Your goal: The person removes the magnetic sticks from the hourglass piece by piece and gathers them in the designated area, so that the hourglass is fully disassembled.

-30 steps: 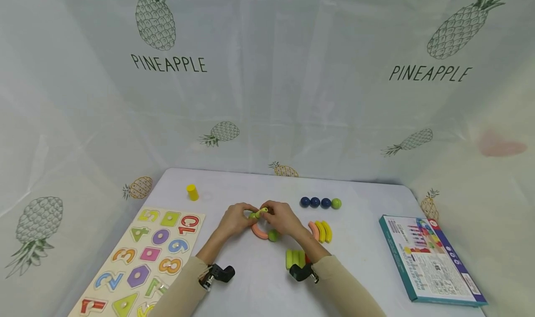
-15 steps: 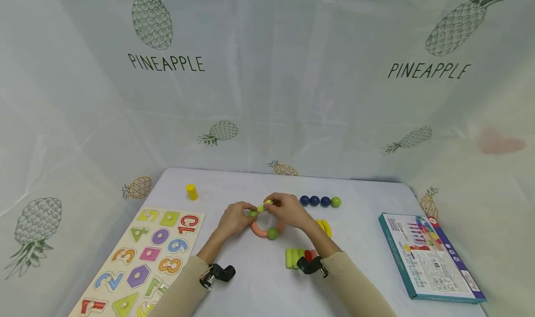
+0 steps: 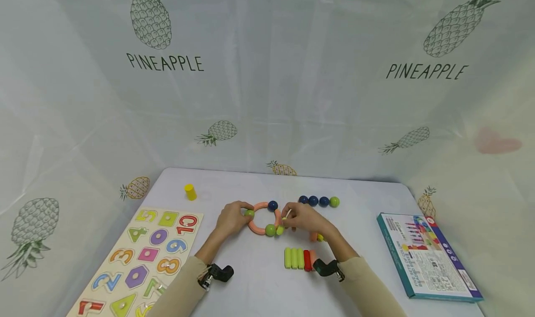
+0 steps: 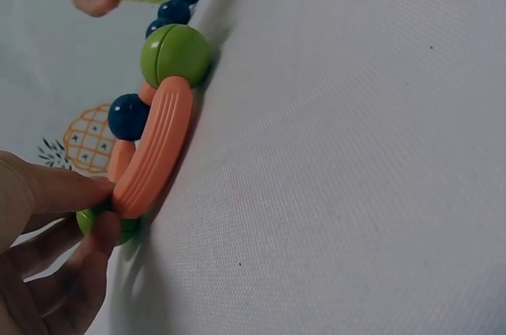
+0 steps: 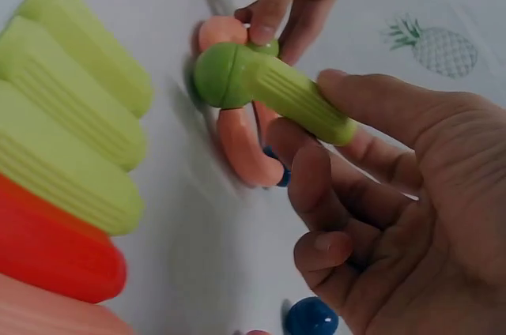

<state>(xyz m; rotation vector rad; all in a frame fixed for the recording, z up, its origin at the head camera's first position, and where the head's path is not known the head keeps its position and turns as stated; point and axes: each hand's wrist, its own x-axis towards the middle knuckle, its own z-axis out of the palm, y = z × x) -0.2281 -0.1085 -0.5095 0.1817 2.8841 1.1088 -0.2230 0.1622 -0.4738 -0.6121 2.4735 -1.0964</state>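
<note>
Several curved salmon sticks, green balls and a dark blue ball (image 3: 272, 205) form a ring (image 3: 259, 230) on the white table. At the ring's left side my left hand (image 3: 231, 218) pinches a green ball (image 4: 125, 231), beside the end of a salmon stick (image 4: 162, 145). On the opposite side, my right hand (image 3: 307, 218) holds a grooved yellow-green stick (image 5: 296, 98) between thumb and fingers. In the right wrist view this stick's far end appears against the ring's lower green ball (image 5: 221, 74); whether they are joined I cannot tell.
Yellow-green sticks (image 3: 294, 258), a red stick (image 3: 307, 260) and a salmon one lie in front. Dark blue balls (image 3: 313, 201) and a green ball (image 3: 334, 201) line up behind. A number puzzle board (image 3: 138, 261), yellow cylinder (image 3: 190, 192) and flat box (image 3: 428, 256) lie around.
My right hand has moved right and toward me with the yellow-green stick, from the left green ball to the lower one. The ring's blue ball has come into view. My left hand stays put.
</note>
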